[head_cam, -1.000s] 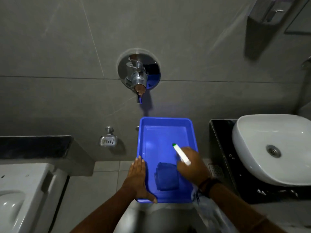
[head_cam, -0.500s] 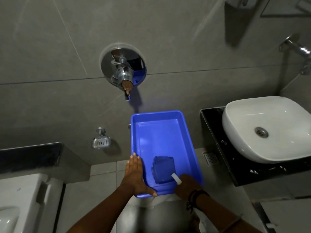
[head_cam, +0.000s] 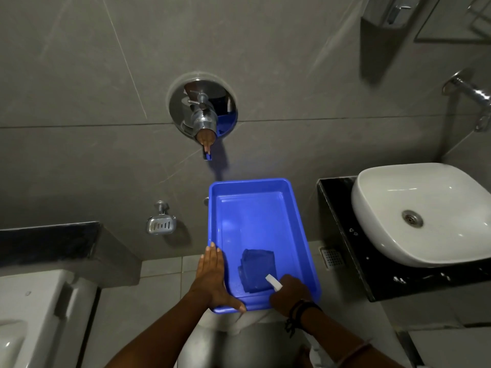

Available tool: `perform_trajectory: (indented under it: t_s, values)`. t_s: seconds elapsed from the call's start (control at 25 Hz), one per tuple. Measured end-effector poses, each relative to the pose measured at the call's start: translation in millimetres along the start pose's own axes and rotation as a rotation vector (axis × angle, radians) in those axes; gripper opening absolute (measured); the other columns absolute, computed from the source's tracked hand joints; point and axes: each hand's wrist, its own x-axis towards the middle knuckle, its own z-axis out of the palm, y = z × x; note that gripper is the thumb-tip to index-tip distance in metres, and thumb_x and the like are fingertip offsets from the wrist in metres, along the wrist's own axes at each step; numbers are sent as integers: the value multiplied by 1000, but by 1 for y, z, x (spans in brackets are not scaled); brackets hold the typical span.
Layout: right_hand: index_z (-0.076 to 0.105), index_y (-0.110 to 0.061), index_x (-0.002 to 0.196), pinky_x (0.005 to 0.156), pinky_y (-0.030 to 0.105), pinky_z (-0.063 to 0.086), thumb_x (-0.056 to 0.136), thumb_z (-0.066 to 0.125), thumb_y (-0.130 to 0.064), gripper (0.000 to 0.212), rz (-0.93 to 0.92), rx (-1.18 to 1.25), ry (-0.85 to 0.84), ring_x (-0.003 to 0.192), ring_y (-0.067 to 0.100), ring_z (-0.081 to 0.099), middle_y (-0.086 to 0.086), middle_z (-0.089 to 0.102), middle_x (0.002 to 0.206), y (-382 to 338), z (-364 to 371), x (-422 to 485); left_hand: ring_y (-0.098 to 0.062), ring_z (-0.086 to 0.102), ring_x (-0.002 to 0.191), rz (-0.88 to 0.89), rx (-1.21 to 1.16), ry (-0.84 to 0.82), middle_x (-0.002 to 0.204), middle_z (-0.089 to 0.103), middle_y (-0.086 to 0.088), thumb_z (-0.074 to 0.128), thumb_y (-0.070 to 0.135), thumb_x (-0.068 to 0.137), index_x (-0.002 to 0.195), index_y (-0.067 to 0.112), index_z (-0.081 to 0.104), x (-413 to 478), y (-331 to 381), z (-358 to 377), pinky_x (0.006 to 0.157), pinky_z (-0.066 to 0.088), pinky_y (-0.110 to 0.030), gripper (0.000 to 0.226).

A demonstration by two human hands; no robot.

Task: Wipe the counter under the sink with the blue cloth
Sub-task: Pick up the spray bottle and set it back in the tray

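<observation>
Head view: blue cloth [head_cam: 257, 269] lies folded in blue tray [head_cam: 303, 235]

The right hand [head_cam: 288, 293] hides the blue cloth's [head_cam: 256, 269] near corner; the white stick's [head_cam: 273, 282] lower end vanishes inside that fist

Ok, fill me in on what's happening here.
A person stands in a bathroom holding a blue tray out in front. The left hand steadies the tray's left edge. The right hand holds a small white stick-like thing at the near right corner, beside the folded blue cloth lying in the tray. The black counter under the white sink hasn't been wiped yet.
</observation>
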Motion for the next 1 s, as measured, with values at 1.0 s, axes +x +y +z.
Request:
perform_trajectory:
  t_s: [1.0]
  values:
    - [62,2,87,48,18,35,78,56,5,12,-591,593,596,56,14,43,9,51,68,-98,-164,-8,-31,-40,136,-63,82,-2,155,-38,-18,55,102,23,147,5,-29,7,9,7,114,-20,-42,178]
